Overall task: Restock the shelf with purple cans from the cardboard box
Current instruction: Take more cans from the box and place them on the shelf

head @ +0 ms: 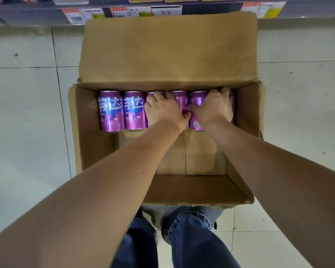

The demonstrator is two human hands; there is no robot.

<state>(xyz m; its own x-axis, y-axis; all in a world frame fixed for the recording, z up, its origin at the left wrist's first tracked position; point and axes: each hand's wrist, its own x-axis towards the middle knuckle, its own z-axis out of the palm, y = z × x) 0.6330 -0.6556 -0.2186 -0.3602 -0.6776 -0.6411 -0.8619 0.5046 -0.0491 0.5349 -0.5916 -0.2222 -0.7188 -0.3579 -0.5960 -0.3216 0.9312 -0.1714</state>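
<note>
An open cardboard box [89,132] stands on the floor below me. A single row of several purple cans [111,111] lines its far wall. My left hand [163,110] lies over the cans in the middle of the row, fingers curled over their tops. My right hand [214,108] covers the cans at the right end, fingers hooked over the tops by the far right corner. My thumbs nearly touch. Two cans at the left end stand free. The shelf [46,18] edge with price tags runs along the top of the view.
The box's far flap [168,49] stands up between the cans and the shelf. The near half of the box floor is bare cardboard. Grey floor tiles surround the box. My legs in blue jeans [191,242] stand just behind its near wall.
</note>
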